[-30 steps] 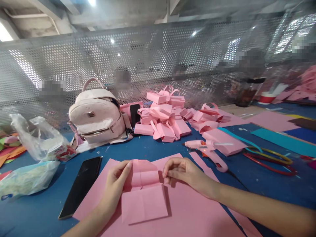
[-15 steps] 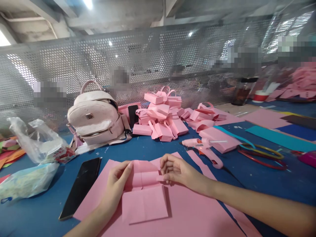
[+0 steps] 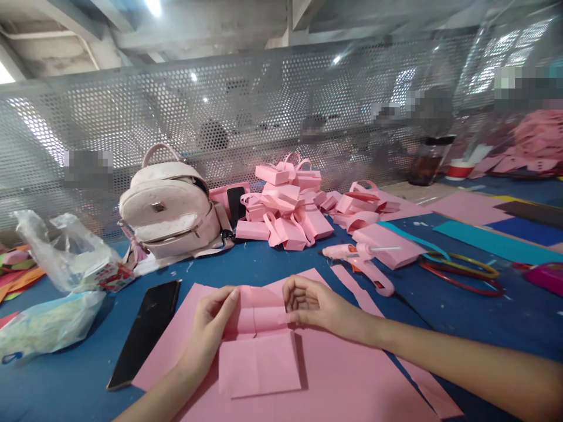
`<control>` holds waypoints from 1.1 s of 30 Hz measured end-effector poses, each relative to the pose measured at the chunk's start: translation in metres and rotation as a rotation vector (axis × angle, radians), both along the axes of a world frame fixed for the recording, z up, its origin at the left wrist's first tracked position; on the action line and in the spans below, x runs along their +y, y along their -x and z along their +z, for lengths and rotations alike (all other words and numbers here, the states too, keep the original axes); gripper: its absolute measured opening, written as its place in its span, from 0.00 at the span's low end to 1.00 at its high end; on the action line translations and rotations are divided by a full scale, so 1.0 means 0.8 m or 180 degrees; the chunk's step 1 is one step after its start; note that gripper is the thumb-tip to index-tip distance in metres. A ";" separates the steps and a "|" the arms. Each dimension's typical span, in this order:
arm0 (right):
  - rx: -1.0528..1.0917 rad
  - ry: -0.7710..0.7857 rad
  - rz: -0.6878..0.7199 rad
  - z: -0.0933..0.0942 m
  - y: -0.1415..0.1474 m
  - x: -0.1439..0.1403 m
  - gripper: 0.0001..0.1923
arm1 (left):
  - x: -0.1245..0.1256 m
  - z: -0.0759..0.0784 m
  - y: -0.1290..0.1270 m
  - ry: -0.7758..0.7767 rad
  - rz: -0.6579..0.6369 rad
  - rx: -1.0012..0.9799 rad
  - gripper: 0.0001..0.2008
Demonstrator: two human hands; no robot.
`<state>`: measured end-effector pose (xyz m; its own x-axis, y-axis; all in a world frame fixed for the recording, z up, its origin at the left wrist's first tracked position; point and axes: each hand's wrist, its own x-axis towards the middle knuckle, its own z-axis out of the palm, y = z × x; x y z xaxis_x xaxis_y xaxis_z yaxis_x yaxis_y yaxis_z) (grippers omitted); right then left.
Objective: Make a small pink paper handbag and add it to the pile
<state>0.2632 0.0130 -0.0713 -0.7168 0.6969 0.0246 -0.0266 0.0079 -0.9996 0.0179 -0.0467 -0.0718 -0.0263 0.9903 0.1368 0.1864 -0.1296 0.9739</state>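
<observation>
Folded pink paper (image 3: 259, 363) lay over a pink sheet (image 3: 347, 375) on the blue surface (image 3: 246, 264) before a perforated metal screen (image 3: 167, 111), long axis running away from the person, open flaps pointing screenward, left hand (image 3: 210, 319) pinching its left edge, right hand (image 3: 322, 310) touching its right, grip unclear.

Pink sheet (image 3: 352, 375) on blue table (image 3: 264, 266)

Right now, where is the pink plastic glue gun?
In the head view, the pink plastic glue gun lies right of centre on the blue tabletop, beyond the person's bare right hand and beside a folded pink paper piece.
</observation>
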 end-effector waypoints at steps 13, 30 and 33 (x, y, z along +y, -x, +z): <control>-0.0091 -0.0142 -0.0125 -0.002 0.004 -0.004 0.17 | 0.000 0.001 -0.004 0.0003 -0.0025 0.0063 0.18; -0.0319 -0.0306 -0.0283 0.004 0.007 -0.013 0.16 | -0.004 0.005 -0.008 -0.0097 0.0058 0.0198 0.19; -0.0234 -0.0443 -0.0492 0.005 0.004 -0.014 0.19 | -0.005 0.007 -0.008 -0.0085 0.0164 0.0167 0.20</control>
<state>0.2604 0.0021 -0.0676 -0.6052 0.7921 0.0798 0.0586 0.1443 -0.9878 0.0245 -0.0507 -0.0658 -0.0691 0.9838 0.1655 0.2442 -0.1442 0.9590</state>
